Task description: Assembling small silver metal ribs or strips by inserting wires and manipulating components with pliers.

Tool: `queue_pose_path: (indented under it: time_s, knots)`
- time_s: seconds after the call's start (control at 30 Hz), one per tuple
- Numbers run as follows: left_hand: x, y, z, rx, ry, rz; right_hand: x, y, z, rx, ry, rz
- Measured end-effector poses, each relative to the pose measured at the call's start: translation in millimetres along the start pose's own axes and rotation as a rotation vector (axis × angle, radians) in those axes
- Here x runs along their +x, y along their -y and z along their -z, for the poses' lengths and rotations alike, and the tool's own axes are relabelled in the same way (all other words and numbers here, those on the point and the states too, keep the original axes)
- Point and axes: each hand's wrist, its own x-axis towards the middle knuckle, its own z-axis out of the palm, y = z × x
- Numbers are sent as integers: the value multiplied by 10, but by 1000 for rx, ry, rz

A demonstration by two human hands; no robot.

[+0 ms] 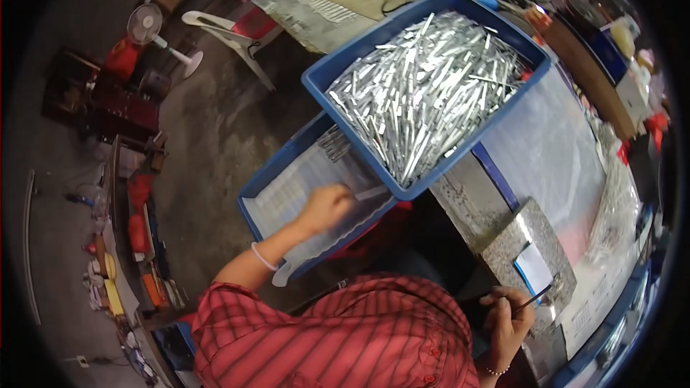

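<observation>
Workshop floor (208, 122), dark and worn, lies to the left; along the right runs a cluttered counter (463, 187). Over its edge appears to stand the upper blue tray (406, 188), heaped with loose metal strips (431, 86) lying at many angles. Partly hidden beneath it, the lower blue tray (287, 154) contains pale sheeting (287, 183) and a small cluster of metal pieces (334, 145) at its far end. A grey speckled slab (503, 241) lies on the counter, bearing a blue-and-white pad (532, 266).

The person's left hand (327, 208) is over the lower tray, fingers curled inward; blur prevents telling whether its grip contains anything. The right hand (509, 316), beside the slab, pinches a thin dark rod (535, 298) between thumb and fingers, its tip directed toward the pad.

For sound handling, the left hand should probably stay low and clear of the upper tray's overhanging corner, keeping pieces aligned, since the strips look liable to tangle. A light pinch would likely steady the rod best.
</observation>
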Motion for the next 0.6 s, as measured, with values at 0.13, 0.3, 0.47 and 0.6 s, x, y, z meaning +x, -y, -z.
queue_pose_path:
  time_s: [0.13, 0.3, 0.47, 0.6]
  knots:
    - [449, 735, 157, 241, -355, 62, 73, 39, -211, -72, 106, -6]
    - [1040, 1272, 76, 650, -577, -22, 93, 114, -416, -188, 179, -34]
    - [1167, 1179, 91, 706, -605, -1, 130, 235, -459, -320, 208, -17]
    - [909, 901, 254, 603, -717, -89, 169, 404, -483, -423, 283, 18]
